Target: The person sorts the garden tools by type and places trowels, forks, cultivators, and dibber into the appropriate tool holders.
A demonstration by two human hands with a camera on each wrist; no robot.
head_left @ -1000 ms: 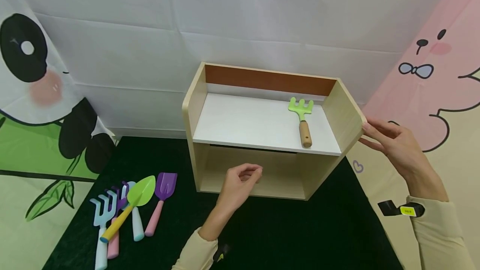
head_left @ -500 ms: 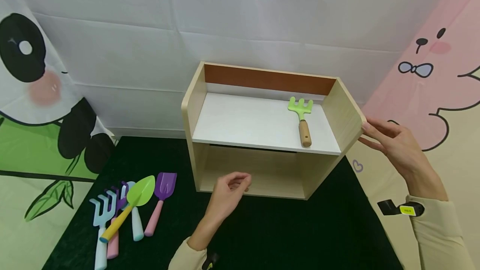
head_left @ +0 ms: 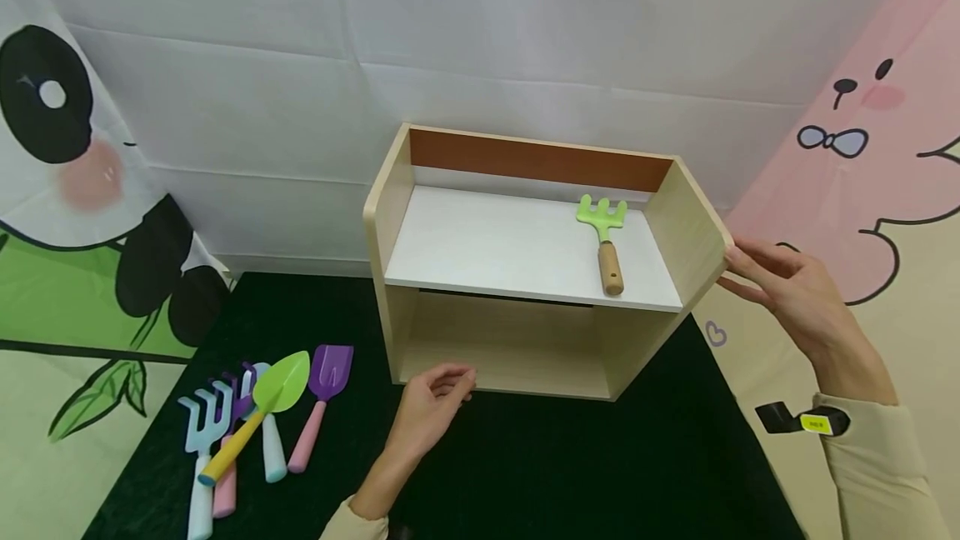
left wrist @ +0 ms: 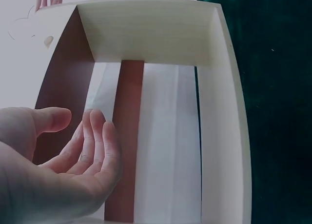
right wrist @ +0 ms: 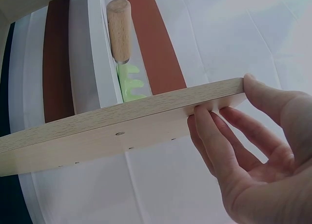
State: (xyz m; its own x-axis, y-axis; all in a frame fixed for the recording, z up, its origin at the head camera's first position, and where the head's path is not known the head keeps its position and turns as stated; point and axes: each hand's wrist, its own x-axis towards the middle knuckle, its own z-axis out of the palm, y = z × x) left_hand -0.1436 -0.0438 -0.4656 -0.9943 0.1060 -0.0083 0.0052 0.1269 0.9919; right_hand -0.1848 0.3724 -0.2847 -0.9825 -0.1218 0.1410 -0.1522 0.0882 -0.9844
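A small two-tier wooden shelf (head_left: 517, 252) with a white upper board stands against the wall. On that board, toward the right, lies a hand fork (head_left: 603, 240) with green tines and a wooden handle. My right hand (head_left: 795, 298) pinches the front edge of the shelf's right side panel (right wrist: 146, 116), thumb on the edge and fingers on the outer face. My left hand (head_left: 431, 411) hovers before the shelf's lower opening, fingers loosely bent and holding nothing. The left wrist view shows the same relaxed left hand (left wrist: 73, 160) in front of the compartment.
Left on the dark green cloth (head_left: 570, 465) lie a green trowel with a yellow handle (head_left: 281, 382), a purple shovel with a pink handle (head_left: 330, 373), a light blue fork (head_left: 206, 423) and other overlapping tools. A white cloth wall (head_left: 480, 40) rises behind.
My left hand has drawn back leftward and toward me from the lower opening. The right hand, the shelf and the tools have stayed put.
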